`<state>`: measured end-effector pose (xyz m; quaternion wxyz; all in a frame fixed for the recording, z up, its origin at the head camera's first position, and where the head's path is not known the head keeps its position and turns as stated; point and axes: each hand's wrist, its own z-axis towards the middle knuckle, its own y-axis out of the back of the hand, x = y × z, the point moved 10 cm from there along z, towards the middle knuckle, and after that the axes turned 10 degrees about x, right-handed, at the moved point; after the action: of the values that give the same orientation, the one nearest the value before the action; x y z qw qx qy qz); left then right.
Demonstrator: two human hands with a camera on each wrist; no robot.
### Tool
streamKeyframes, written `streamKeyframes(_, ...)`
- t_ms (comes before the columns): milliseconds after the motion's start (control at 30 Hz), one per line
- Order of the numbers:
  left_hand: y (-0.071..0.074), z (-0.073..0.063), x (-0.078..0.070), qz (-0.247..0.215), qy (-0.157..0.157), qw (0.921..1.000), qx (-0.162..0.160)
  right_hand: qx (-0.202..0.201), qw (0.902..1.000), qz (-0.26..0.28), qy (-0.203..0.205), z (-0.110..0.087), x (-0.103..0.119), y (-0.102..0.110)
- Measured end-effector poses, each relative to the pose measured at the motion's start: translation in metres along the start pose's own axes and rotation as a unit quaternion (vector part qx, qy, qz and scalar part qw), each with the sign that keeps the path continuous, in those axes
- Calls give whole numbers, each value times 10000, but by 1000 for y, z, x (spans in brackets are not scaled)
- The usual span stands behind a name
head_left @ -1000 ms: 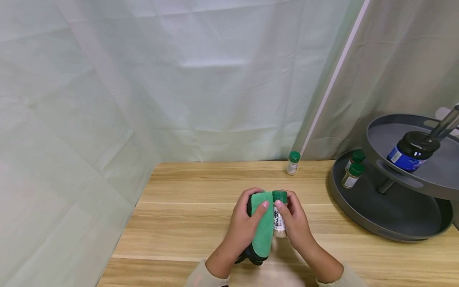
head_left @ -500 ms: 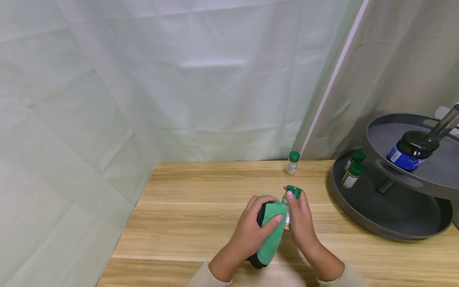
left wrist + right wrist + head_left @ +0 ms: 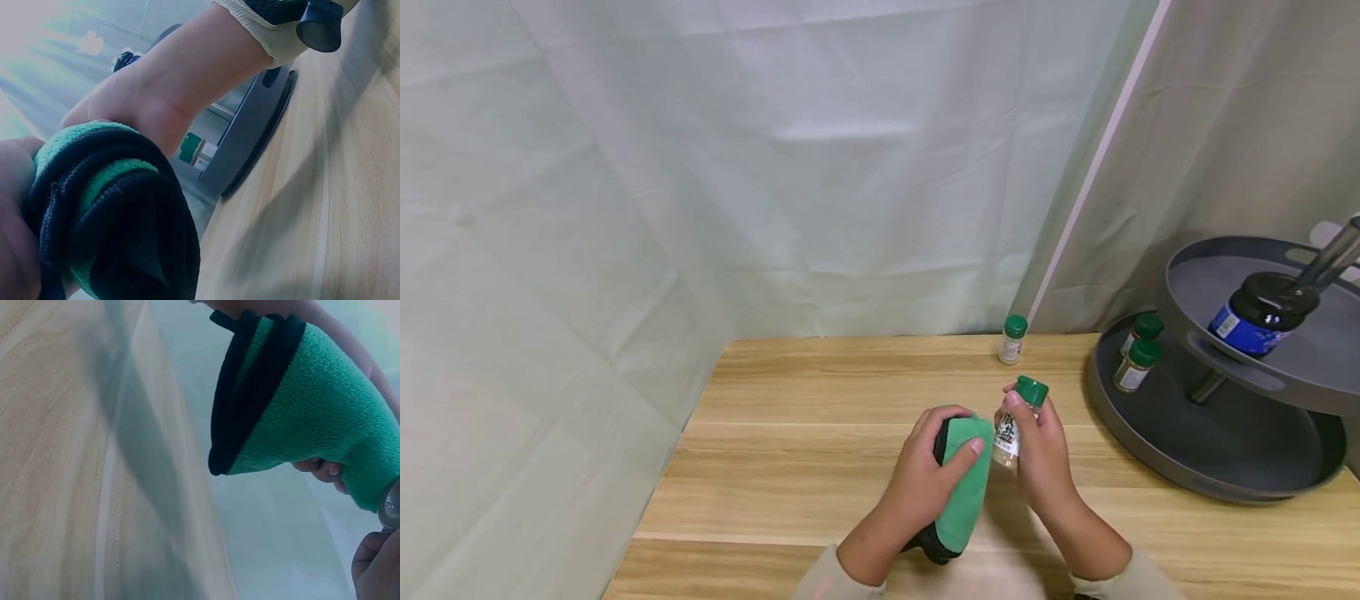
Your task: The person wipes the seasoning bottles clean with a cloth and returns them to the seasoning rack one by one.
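My left hand (image 3: pixel 922 475) grips a folded green cloth (image 3: pixel 967 492) with dark edging, thumb across its front. In the left wrist view the cloth's (image 3: pixel 144 231) dark layered folds face the camera. Just to the right, my right hand (image 3: pixel 1041 454) holds a small clear spice bottle (image 3: pixel 1006 446) with a green cap and a white label, tilted with its cap to the upper right. Both are held above the wooden table (image 3: pixel 790 483). In the right wrist view the bottle's round base (image 3: pixel 391 506) shows at the right edge beside the cloth (image 3: pixel 331 400).
Another green-capped bottle (image 3: pixel 1012 340) stands at the table's back edge. At right is a two-tier dark grey round rack (image 3: pixel 1210 467), with two green-capped bottles (image 3: pixel 1137 367) on its lower tier and a dark jar (image 3: pixel 1262 315) with a blue label above. Pale curtains (image 3: pixel 865 167) hang behind.
The right hand has moved the bottle up and to the right, and it has gone from upright to tilted. The left hand with the cloth has shifted right, then slightly back left.
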<state>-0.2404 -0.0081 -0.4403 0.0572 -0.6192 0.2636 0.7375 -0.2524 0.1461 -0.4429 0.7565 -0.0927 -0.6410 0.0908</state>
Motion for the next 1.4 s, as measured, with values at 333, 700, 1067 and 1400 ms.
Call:
streamKeyframes(333,5,2,8,-98,321,9993,-160,165,9994,153,268,7,11,6)
streamKeyframes(700,7,5,16,-147,379,9988,-265,307,9972,646,227,11,18,9)
streamKeyframes(1067,4,3,18,-97,550,9982,-204,775,9904,1057,445,8,22,-3)
streamKeyframes(1400,-5,2,12,-170,430,9989,42,1038,9832,1308,741,6,25,-9)
